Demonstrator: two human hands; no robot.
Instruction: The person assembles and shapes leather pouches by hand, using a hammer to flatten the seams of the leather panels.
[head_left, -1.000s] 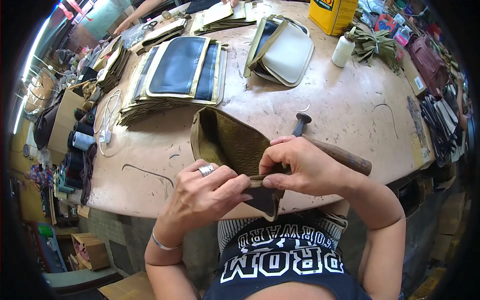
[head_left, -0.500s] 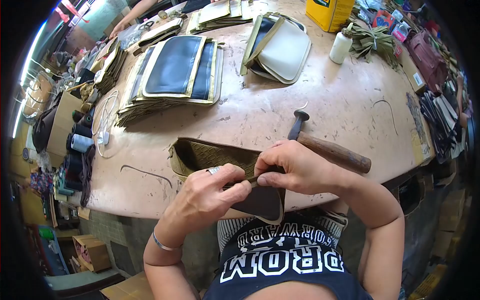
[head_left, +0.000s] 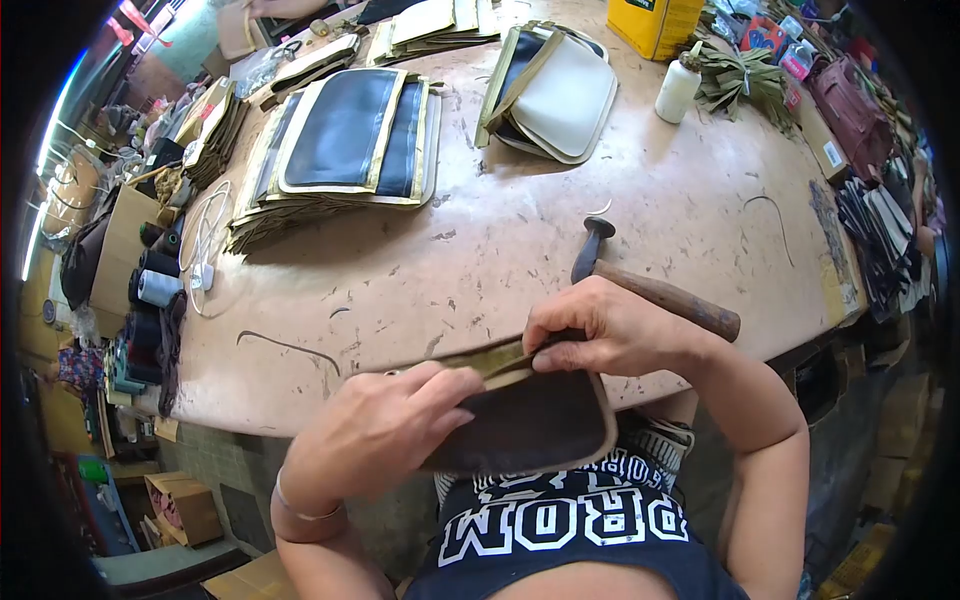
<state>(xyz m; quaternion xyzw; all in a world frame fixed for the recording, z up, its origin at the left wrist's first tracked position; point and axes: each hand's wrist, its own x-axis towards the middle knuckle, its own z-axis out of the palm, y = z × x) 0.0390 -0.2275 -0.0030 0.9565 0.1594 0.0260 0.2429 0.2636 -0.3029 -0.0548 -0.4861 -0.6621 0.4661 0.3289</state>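
Observation:
Both hands grip a bag piece (head_left: 530, 425) at the near table edge. Its dark panel with a pale rim faces me and hangs over the edge, while a narrow strip of olive material shows behind the top. My left hand (head_left: 385, 425) is closed on the left part of that top edge, fingertips partly hidden. On the right, my right hand (head_left: 605, 330) pinches the same edge between thumb and fingers. Just beyond it lies a hammer (head_left: 670, 302), its dark head pointing away to the left and its wooden handle passing behind my wrist.
A stack of dark, pale-edged bag pieces (head_left: 335, 135) lies at the back left, with another pale bag piece (head_left: 565, 100) to its right. A white bottle (head_left: 677, 92) and a yellow container (head_left: 655, 25) stand farther back. Thread spools (head_left: 158, 287) line the left side.
The bag piece has tipped, so its dark panel shows more and its woven inside is mostly hidden. My left hand has turned and shifted lower left. A co-worker has raised a panel at the back left.

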